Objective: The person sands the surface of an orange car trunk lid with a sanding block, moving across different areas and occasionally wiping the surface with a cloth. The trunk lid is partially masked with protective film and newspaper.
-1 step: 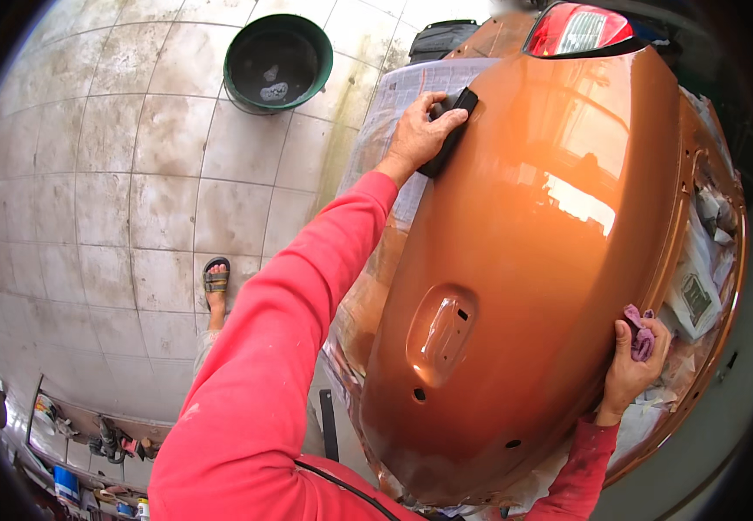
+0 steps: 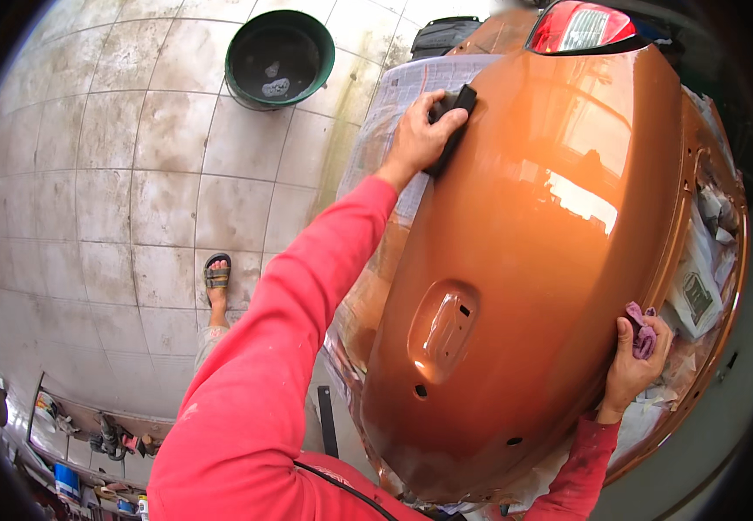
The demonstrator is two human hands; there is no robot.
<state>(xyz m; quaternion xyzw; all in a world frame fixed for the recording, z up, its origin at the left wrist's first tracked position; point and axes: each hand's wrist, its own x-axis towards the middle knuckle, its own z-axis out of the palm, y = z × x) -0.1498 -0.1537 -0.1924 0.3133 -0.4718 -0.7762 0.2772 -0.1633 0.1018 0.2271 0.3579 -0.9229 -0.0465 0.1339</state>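
A glossy orange car body panel (image 2: 532, 286) curves away in front of me, with a recessed handle area and a few small holes. My left hand (image 2: 417, 135) grips a long black sanding block (image 2: 454, 130), which lies against the panel's far left edge. Part of the block is hidden behind the fingers. At the panel's right edge, my right hand (image 2: 634, 369) holds a crumpled purple cloth (image 2: 642, 334) between thumb and fingers. A red and clear tail light (image 2: 581, 26) sits at the panel's far end.
A green bucket (image 2: 328, 65) of dark water with foam stands on the tiled floor (image 2: 168, 130). Newspaper masking (image 2: 394, 104) lines the panel's left side; plastic and paper fill the opening at right. A rack with tools (image 2: 103, 434) stands at lower left.
My left hand and the black block have shifted very slightly along the panel's edge. My right hand keeps its place with the cloth.
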